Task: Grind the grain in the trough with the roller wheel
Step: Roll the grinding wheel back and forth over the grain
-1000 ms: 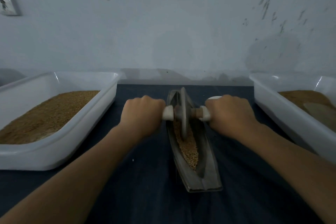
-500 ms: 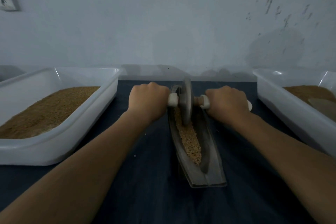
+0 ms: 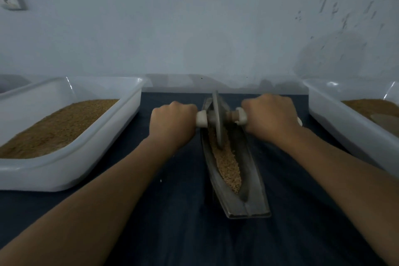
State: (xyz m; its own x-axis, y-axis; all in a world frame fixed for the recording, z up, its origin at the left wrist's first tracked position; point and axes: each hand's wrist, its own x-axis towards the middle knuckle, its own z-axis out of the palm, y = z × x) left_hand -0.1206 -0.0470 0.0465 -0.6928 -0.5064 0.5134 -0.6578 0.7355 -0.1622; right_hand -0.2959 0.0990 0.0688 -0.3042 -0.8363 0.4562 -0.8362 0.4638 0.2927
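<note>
A long grey metal trough (image 3: 254, 198) lies lengthwise on the dark cloth in front of me, with tan grain (image 3: 228, 164) along its groove. The roller wheel (image 3: 217, 121), a thin grey disc on a cross axle with white handle ends, stands upright in the groove toward the far end. My left hand (image 3: 172, 125) grips the left handle. My right hand (image 3: 269, 116) grips the right handle. Both fists are level with the wheel and hide most of the handles.
A white plastic tray (image 3: 90, 153) with tan grain sits to the left. Another white tray (image 3: 345, 129) with brown material stands at the right edge. A pale wall rises just behind the table. Dark blue cloth (image 3: 183, 233) covers the table.
Both hands have pushed the wheel away from me along the trough toward its far end, leaving more grain uncovered near me. In the last half second it has hardly moved.
</note>
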